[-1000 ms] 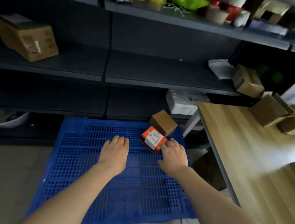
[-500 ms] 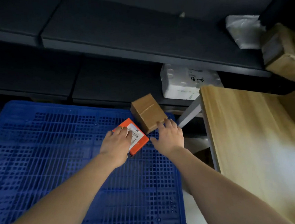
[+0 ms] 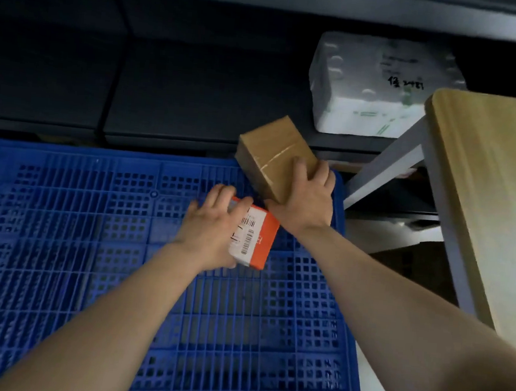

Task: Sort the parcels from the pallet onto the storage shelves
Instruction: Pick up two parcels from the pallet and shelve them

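- The blue pallet (image 3: 90,243) is a plastic grid that fills the near and left part of the scene, below both forearms.
- The orange parcel (image 3: 255,245) is a small flat box with orange sides. A white label covers its top face and carries several barcodes and black print.
- It sits over the far right part of the pallet, turned at an angle to the grid lines. Whether it rests on the plastic or is raised off it cannot be told.
- The left hand (image 3: 213,232) grips this parcel from its left side. The fingers curl over the far edge, and the palm covers part of the label.
- The brown parcel (image 3: 269,152) is a plain cardboard box, thicker than the orange one, with a strip of clear tape across its top.
- It lies askew at the pallet's far right corner, just beyond the orange parcel, and its far end reaches past the pallet's edge.
- The right hand (image 3: 305,205) holds the brown parcel at its near right end. The fingers are spread over the top face and the thumb lies along the near edge.
- A dark shelf (image 3: 196,96) runs along the far side, and a white foam box (image 3: 369,89) with handwriting on it stands at the shelf's right end.
- A wooden table (image 3: 494,185) on grey legs stands to the right of the pallet.
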`<state>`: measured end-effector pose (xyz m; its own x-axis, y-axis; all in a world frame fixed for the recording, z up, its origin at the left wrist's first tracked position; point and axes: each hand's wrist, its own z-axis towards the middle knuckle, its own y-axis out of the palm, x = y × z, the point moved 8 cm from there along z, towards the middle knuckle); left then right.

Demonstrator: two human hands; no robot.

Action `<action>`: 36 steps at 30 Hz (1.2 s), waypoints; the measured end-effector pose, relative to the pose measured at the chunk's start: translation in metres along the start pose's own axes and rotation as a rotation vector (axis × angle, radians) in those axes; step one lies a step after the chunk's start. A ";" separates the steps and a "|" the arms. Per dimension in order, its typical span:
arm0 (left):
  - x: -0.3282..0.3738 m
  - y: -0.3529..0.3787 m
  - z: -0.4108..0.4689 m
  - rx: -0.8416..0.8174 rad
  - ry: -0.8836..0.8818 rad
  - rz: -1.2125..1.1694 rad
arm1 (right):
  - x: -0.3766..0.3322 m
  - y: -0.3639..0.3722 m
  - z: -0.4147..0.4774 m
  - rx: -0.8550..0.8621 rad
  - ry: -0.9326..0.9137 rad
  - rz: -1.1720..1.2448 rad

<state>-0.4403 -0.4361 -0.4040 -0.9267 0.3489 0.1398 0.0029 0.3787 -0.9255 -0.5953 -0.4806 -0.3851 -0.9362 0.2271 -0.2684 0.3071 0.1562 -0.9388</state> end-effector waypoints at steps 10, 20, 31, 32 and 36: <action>-0.076 0.031 -0.096 -0.209 -0.705 -1.669 | 0.028 0.016 -0.055 -0.258 0.540 1.197; -0.103 0.070 -0.139 0.155 -1.058 -1.687 | 0.009 0.037 -0.090 -0.237 0.510 1.073; -0.091 0.043 -0.146 0.240 -0.817 -1.892 | -0.041 0.045 -0.092 -0.304 0.200 0.449; -0.088 0.044 -0.147 0.181 -0.782 -1.970 | -0.040 0.047 -0.092 -0.302 0.205 0.470; -0.061 0.045 -0.157 -0.117 -0.733 -2.210 | -0.046 0.055 -0.105 -0.352 0.208 0.653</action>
<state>-0.3244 -0.3055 -0.3986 0.5169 -0.7533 0.4067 -0.8384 -0.3493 0.4185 -0.5176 -0.3819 -0.4015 -0.5055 0.5488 -0.6658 0.8554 0.2173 -0.4702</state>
